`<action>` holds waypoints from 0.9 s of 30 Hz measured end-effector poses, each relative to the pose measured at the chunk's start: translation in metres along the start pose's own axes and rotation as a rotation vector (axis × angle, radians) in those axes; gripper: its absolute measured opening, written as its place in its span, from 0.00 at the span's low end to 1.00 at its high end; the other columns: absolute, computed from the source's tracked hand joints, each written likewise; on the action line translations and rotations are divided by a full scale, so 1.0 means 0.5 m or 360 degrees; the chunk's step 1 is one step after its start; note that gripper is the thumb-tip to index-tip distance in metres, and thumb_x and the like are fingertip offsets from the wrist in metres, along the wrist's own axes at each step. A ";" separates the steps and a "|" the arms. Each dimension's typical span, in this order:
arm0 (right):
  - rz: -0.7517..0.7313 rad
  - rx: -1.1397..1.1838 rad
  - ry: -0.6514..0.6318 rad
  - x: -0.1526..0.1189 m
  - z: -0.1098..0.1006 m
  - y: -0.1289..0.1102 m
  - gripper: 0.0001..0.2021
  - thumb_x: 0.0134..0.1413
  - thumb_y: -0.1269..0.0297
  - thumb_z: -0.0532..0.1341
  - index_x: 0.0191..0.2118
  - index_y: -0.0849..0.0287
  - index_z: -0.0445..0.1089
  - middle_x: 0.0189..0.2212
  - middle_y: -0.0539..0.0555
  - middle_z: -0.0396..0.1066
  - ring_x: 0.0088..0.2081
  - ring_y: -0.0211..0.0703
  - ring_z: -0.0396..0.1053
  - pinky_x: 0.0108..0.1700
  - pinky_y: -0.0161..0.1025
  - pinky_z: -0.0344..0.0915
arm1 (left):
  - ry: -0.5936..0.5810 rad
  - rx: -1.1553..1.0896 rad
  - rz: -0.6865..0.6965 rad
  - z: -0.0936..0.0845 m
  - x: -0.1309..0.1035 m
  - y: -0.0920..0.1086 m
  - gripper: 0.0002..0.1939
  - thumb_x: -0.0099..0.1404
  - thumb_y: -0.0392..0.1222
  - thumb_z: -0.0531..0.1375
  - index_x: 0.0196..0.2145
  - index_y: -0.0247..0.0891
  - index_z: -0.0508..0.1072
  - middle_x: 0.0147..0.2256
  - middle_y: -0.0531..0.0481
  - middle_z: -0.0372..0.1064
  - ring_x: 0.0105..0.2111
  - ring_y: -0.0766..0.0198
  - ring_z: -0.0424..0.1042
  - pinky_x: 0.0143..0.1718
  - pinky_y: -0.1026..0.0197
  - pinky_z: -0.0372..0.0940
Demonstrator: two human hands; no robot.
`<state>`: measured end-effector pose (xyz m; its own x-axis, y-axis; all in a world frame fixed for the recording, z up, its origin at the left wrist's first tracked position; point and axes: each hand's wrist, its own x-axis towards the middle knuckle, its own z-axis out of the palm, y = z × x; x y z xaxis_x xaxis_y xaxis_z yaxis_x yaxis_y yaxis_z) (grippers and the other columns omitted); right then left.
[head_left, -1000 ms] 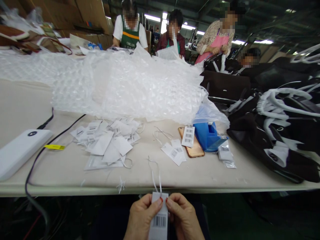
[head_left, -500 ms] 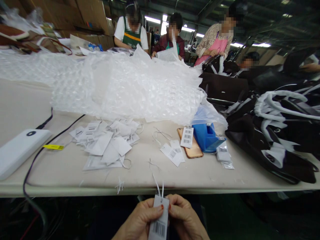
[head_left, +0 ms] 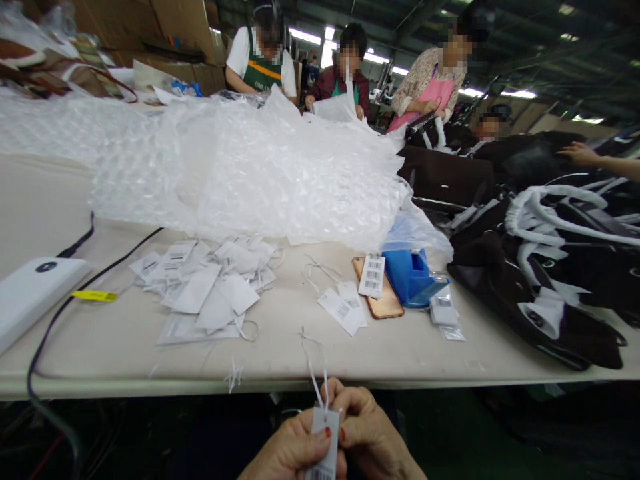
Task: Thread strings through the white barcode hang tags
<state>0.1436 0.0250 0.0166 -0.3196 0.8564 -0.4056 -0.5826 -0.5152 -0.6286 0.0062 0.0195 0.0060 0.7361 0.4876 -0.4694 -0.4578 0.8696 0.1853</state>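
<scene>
Left hand [head_left: 300,447]: closed, white barcode hang tag [head_left: 326,433] gripped between thumb and fingers, just off the near edge of the cloth-covered table [head_left: 400,357]. Right hand [head_left: 370,427]: fingers curled, thumb at the tag's right edge; cannot tell whether they pinch it. Thin pale cord [head_left: 311,367] runs from the tag's top hole over the table edge. Containers: clear plastic packet [head_left: 447,327], glossy, white label cards inside, right of the blue tape dispenser [head_left: 413,280], which is hard plastic with an open hollow. Translucent plastic bag [head_left: 427,233], thin and crumpled, behind the dispenser; contents not readable. Cardboard boxes [head_left: 135,27] at rear left; contents cannot be told. Left of centre, tag pile [head_left: 210,287]: flat, matt rectangles overlapping, some corded. Gold phone [head_left: 387,305], rounded corners, partly under a barcode tag. Bubble wrap [head_left: 290,180], dimpled and shiny, spans the middle. At right, dark brown handbags [head_left: 490,273], soft-surfaced, handles in white wrapping. At left, smooth white power bank [head_left: 35,293] beside a black cable [head_left: 75,307] with a yellow label.
</scene>
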 end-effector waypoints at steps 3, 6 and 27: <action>-0.0032 -0.0027 -0.0011 0.005 -0.006 0.002 0.10 0.21 0.67 0.74 0.18 0.59 0.75 0.27 0.47 0.63 0.28 0.33 0.61 0.29 0.31 0.55 | 0.0019 0.0041 -0.0005 -0.001 0.003 0.001 0.13 0.45 0.42 0.70 0.27 0.33 0.74 0.17 0.50 0.71 0.15 0.74 0.67 0.18 0.73 0.56; -0.0031 -0.0039 -0.0029 0.005 -0.008 0.004 0.11 0.19 0.65 0.75 0.17 0.58 0.75 0.27 0.47 0.64 0.28 0.33 0.60 0.30 0.32 0.55 | 0.0047 0.0181 -0.0033 -0.001 0.003 0.006 0.16 0.43 0.46 0.70 0.26 0.32 0.74 0.16 0.50 0.68 0.13 0.75 0.61 0.19 0.71 0.56; -0.0007 -0.0487 -0.0246 -0.003 -0.009 -0.055 0.12 0.21 0.58 0.74 0.18 0.57 0.75 0.26 0.49 0.65 0.29 0.37 0.61 0.33 0.36 0.55 | 0.0078 0.0448 -0.0144 0.009 0.005 0.021 0.17 0.35 0.46 0.72 0.19 0.29 0.76 0.15 0.52 0.63 0.14 0.78 0.52 0.17 0.69 0.43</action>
<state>0.1634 0.0377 0.0316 -0.4407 0.8418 -0.3117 -0.3406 -0.4780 -0.8096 0.0056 0.0302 0.0105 0.7394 0.4088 -0.5350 -0.2300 0.9002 0.3699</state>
